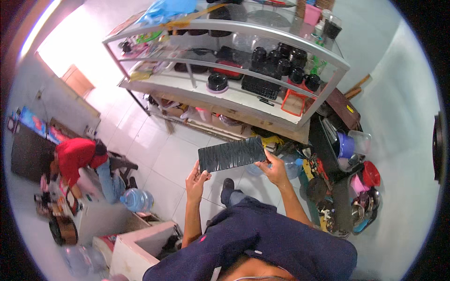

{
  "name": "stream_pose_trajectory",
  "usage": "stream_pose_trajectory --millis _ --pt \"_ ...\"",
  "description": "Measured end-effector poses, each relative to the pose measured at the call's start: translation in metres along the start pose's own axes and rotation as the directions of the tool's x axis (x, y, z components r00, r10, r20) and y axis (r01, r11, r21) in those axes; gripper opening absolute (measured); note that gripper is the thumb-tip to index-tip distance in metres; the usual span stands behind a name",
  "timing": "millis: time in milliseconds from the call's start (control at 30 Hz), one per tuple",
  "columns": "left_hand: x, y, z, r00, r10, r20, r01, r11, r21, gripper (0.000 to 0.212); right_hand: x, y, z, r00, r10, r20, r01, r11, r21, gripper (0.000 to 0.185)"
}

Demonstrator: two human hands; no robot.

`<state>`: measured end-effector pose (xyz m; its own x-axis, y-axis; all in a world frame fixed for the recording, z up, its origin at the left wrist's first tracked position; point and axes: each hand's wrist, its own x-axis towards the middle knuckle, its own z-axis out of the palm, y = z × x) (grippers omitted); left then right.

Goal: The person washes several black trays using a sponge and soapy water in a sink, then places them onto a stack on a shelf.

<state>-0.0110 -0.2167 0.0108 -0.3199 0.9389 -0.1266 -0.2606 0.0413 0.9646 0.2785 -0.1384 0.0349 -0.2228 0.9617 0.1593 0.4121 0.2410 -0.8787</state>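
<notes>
A black rectangular tray or panel (pixel 232 154) with a ridged, shiny surface is held out in front of me above the tiled floor. My left hand (pixel 197 179) grips its left end, thumb towards the near edge. At the other end, my right hand (pixel 273 168) pinches the near right corner. Beyond them stands a metal-framed glass display cabinet (pixel 246 102). On its lower shelf lie a stack of black ridged trays (pixel 260 87), a round stack of black dishes (pixel 217 82) and an orange-red basket (pixel 293 102). Black mugs (pixel 312 82) stand near its right end.
A person in a red top (pixel 75 154) bends over a white surface at the left. Water bottles lie on the floor, one (pixel 139 200) near that person and another (pixel 290 167) beyond my right hand. Racks with bowls and a red basket (pixel 371 174) line the right wall.
</notes>
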Motion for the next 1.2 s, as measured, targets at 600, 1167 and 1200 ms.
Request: stream_pose_trajectory --millis 600,1167,1200 --pt "0.227 0.038 0.008 0.957 -0.037 0.289 0.015 0.997 0.076 0.057 0.136 0.012 0.036 0.944 0.199 -0.262 -0.165 0.976 0.145 0.065" --pt "0.314 -0.059 -0.014 0.756 -0.258 0.602 0.165 0.965 0.206 0.061 0.084 0.058 0.112 0.816 0.262 -0.515 -0.366 0.924 -0.109 0.061" --pt "0.321 -0.063 -0.005 0.759 -0.25 0.601 0.161 0.967 0.199 0.061 0.094 0.076 0.109 0.822 0.199 -0.533 -0.33 0.93 -0.162 0.061"
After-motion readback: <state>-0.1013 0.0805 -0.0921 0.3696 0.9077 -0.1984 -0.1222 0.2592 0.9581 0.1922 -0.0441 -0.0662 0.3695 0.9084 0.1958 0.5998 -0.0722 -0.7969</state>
